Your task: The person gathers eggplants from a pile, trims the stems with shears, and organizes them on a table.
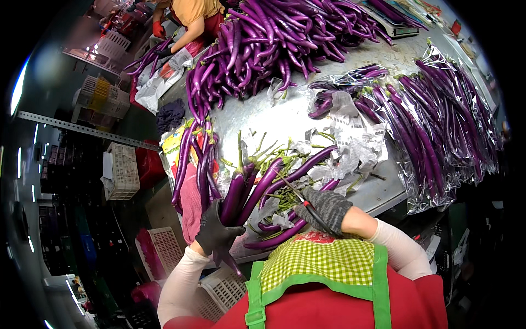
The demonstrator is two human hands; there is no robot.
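Observation:
My left hand (216,230), in a black glove, grips several long purple eggplants (234,197) with their stem ends pointing away from me. In a grey knit glove, my right hand (324,209) holds scissors (306,202) with dark handles. The blades point up and left, towards the upper end of one held eggplant. Between and beyond my hands lies a heap of cut green stems (287,193). Loose eggplants (279,240) lie near the table edge, and another eggplant (314,163) rests across the stems. Crumpled printed paper (353,135) spreads to the right.
A large pile of eggplants (263,45) covers the far table (254,117). Eggplants in clear plastic bags (427,123) line the right side. A digital scale (404,31) stands far right. At upper left, a co-worker (197,20) handles eggplants. White plastic crates (123,170) stand left, below table height.

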